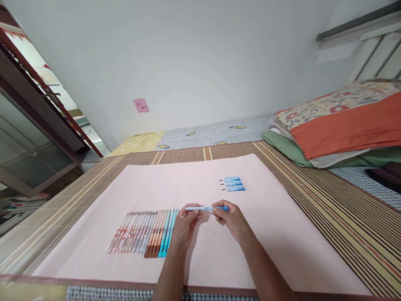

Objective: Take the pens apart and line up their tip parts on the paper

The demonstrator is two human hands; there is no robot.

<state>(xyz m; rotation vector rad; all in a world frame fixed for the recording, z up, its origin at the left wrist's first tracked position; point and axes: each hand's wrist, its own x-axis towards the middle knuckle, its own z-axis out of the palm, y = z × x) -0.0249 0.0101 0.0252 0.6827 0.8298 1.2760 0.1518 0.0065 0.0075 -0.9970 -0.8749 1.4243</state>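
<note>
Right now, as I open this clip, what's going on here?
A person holds a blue pen level in both hands, with the left hand at its pale end and the right hand at its darker end. Below them is a pink sheet. A row of pens lies side by side on it to the left, partly hidden by the left hand. Farther off, right of centre, lie three short blue-and-white pieces with dark tips.

A slim pen (205, 208), pale blue along most of its length and deeper blue at its right end, lies crosswise and nearly level between the fingers of the left hand (187, 220) and right hand (228, 214).
</note>
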